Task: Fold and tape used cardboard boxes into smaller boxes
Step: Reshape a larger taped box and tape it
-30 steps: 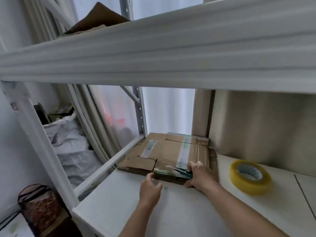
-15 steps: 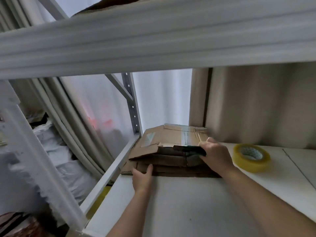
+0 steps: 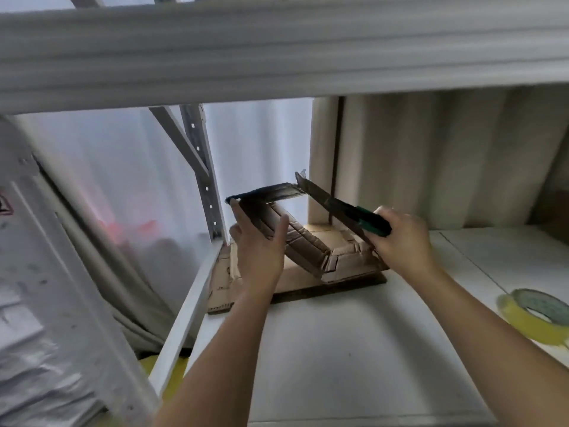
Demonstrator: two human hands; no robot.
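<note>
Landmark: the white shelf board, seen from above and in front, under an upper shelf beam.
Cardboard box: lifted off the shelf board at its back left corner, half opened into a tilted frame; light shows through the open middle.
Flat cardboard stack: lies on the shelf board at the same back left corner, directly under the lifted box, one corner overhanging the board's left edge.
Left hand: at the box's left side, fingers fairly straight and close together against the outer wall, thumb apart on the inner side, so the wall sits between thumb and fingers.
Right hand: at the box's right side, fingers curled tight over the panel edge where a green strip shows.
Tape roll: yellowish, lying flat on the shelf board at its right edge, well apart from both hands and partly cut off by the frame.
Behind the shelf board: pale curtain and a perforated metal upright.
</note>
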